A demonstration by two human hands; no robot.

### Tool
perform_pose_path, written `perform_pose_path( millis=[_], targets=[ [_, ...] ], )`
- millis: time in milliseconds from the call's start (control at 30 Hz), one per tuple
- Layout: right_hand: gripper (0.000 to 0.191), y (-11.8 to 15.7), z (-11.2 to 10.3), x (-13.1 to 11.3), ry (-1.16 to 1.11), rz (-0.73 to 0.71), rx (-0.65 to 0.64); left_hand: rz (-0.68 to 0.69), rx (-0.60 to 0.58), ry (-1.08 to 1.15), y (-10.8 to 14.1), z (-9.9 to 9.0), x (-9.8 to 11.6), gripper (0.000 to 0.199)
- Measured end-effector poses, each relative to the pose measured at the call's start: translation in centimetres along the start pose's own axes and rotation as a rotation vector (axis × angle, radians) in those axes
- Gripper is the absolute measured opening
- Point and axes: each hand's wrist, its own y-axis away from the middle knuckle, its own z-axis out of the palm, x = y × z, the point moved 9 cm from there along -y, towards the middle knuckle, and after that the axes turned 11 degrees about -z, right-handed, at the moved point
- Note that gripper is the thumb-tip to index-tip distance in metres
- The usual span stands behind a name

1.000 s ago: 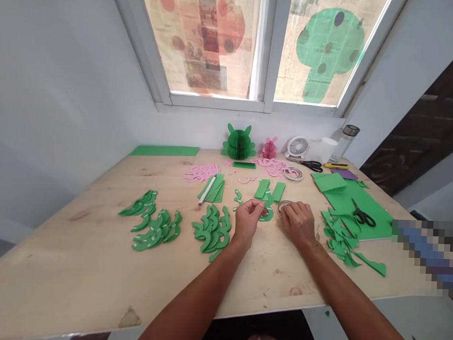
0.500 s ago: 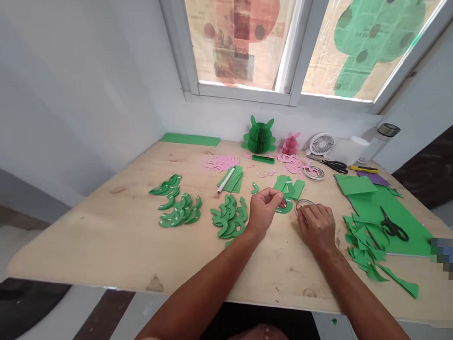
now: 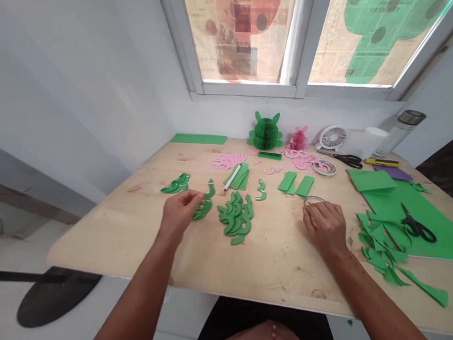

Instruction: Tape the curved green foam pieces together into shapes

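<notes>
My left hand (image 3: 180, 208) is closed in a pinch on a wavy green paper cutout (image 3: 210, 190) with white strips on it, over the left pile of such pieces, which the hand partly hides. Beside it lies a heap of plain green curved cutouts (image 3: 235, 216). My right hand (image 3: 325, 223) is closed, fingers curled, on the near side of a roll of tape (image 3: 313, 199) at the table surface. Between the hands, one more green wavy cutout (image 3: 262, 190) lies flat.
Behind are a white pen (image 3: 232, 177) on green strips, pink cutouts (image 3: 230, 160), a green honeycomb paper figure (image 3: 265, 132), a pink one (image 3: 298, 139) and a small fan (image 3: 332, 138). At right lie scissors (image 3: 418, 224) on green sheets, paper scraps (image 3: 380, 245) and a yellow cutter (image 3: 382, 162).
My left hand has moved left from the middle of the table, carrying a green cutout to the left pile. My right hand stays at the tape roll. The view has shifted slightly.
</notes>
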Motion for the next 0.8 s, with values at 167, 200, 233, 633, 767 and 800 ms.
perform_pose_path(
  millis=[167,200,233,633,767,800],
  targets=[
    [0.012,-0.3,0.0,-0.8,-0.008,-0.028,-0.005,-0.016,0.150,-0.472,-2.6,-3.9,-4.0,0.019],
    [0.011,-0.3,0.0,-0.9,-0.004,-0.032,-0.004,-0.013,0.150,-0.575,-2.8,-3.7,-4.2,0.018],
    [0.011,-0.3,0.0,-0.9,-0.002,-0.035,-0.002,-0.003,0.152,-0.673,-2.9,-3.5,-4.1,0.018],
    [0.014,-0.3,0.5,-1.2,-0.029,-0.035,-0.025,0.258,0.273,-0.920,-0.8,-2.2,-1.5,0.020],
    [0.013,-0.4,0.3,-1.3,-0.025,-0.039,-0.013,0.336,0.195,-0.864,-0.2,-1.2,-0.6,0.019],
    [0.013,-0.4,0.3,-1.3,-0.021,-0.039,-0.010,0.332,0.188,-0.853,-0.1,-1.1,-0.6,0.019]
  ],
)
